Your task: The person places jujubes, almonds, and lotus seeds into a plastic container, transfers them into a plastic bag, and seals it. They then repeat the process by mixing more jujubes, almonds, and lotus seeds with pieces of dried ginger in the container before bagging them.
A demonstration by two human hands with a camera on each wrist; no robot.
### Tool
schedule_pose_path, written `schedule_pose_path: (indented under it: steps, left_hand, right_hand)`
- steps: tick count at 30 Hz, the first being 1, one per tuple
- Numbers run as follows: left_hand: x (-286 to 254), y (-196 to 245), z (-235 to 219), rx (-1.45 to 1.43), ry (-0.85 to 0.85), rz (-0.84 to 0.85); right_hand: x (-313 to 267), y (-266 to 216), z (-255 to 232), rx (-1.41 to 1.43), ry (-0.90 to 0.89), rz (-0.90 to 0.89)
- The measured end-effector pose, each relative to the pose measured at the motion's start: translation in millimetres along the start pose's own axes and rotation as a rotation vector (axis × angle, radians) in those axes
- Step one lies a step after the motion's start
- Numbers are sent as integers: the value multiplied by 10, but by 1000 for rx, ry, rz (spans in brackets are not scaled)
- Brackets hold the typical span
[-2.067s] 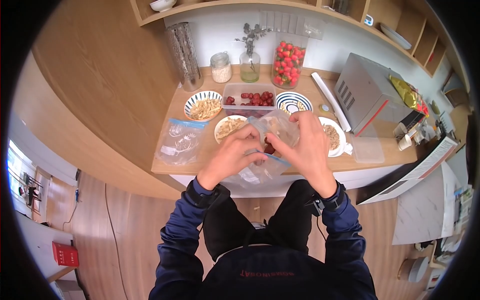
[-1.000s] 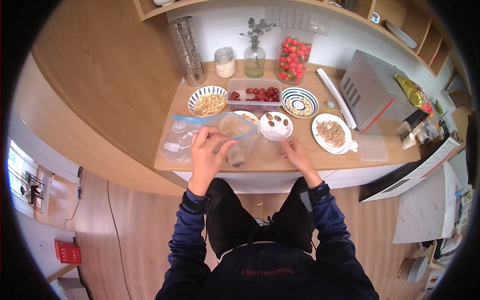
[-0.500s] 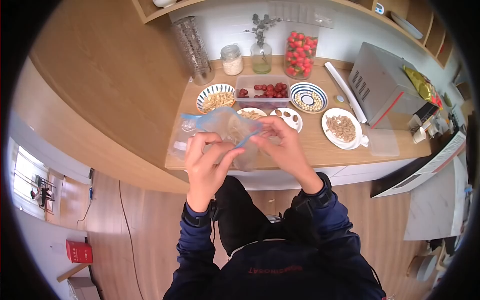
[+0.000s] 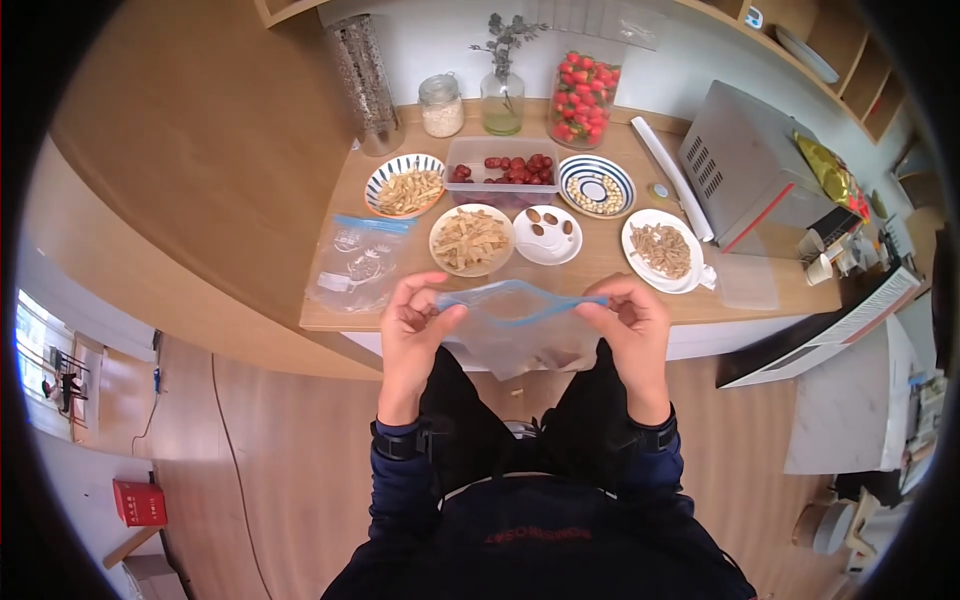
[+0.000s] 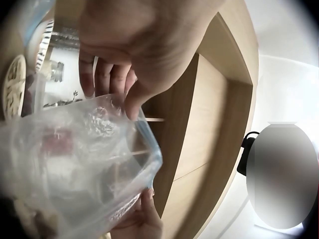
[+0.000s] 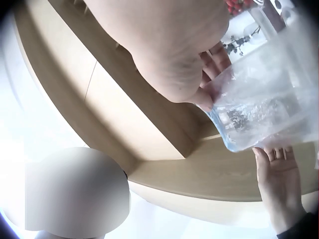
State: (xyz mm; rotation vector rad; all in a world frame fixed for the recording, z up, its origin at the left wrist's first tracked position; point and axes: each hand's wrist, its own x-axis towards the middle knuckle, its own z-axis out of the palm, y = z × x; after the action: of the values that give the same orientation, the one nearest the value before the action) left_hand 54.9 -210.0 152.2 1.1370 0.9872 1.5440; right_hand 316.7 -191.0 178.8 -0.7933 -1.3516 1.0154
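A: What differs from half a second ago, reading left to right from the round white plate of pale strips (image 4: 471, 240)?

B: Below and left of that plate, the left hand (image 4: 412, 322) pinches one end of the clear plastic zip bag with a blue seal strip (image 4: 515, 325). Half a second ago the bag was raised in front of the plate; it now hangs below it, off the front edge of the light wooden table (image 4: 600, 272), over the person's lap. Its blue mouth is drawn out into a nearly flat line.

A: And the other end?

B: Below and right of the plate, the right hand (image 4: 627, 322) pinches the opposite end of the seal. The hands, close together before, stand well apart.

A: What does that suggest?

B: Judged from the taut, flattened mouth, filling appears finished and closing the seal is the step in hand. Dark contents sit low in the bag.

A: What lies left of the plate?

B: A second clear zip bag (image 4: 355, 262), flat on the table, untouched.
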Motion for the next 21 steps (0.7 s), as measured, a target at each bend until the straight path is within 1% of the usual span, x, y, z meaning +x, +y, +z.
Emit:
schedule_pose_path:
  steps: [2, 4, 6, 7, 9, 10, 12, 14, 16, 17, 19, 21]
  left_hand:
    - [-8, -80, 79, -31, 2, -65]
    - [2, -111, 178, -95, -4, -117]
    - [9, -114, 262, -89, 0, -119]
    - [13, -105, 309, -85, -3, -120]
    - [12, -39, 404, 35, 0, -68]
    - [19, 13, 459, 94, -4, -40]
    - [43, 181, 583, 338, -8, 48]
    - [91, 331, 710, 542, -15, 156]
    - [149, 448, 794, 641, -48, 262]
    - [179, 506, 818, 693, -59, 317]
    - [242, 631, 825, 766, -57, 360]
    - [322, 721, 780, 812, -45, 380]
  right_hand:
    - [-56, 3, -146, 69, 73, 49]
    - [-69, 17, -314, 51, 114, 67]
    - [-70, -12, -425, 39, 153, 79]
    - [-62, -20, -473, -10, 155, 93]
    - [-26, -37, -590, -109, 169, 118]
    - [10, -92, -604, -298, 161, 22]
    - [120, -268, -511, -681, 150, -158]
    - [228, -445, -393, -769, -46, -303]
    - [333, -510, -247, -825, -229, -389]
    - [398, -508, -180, -816, -289, -402]
    - [551, -501, -50, -790, -420, -435]
    - [729, -426, 29, -723, -483, -433]
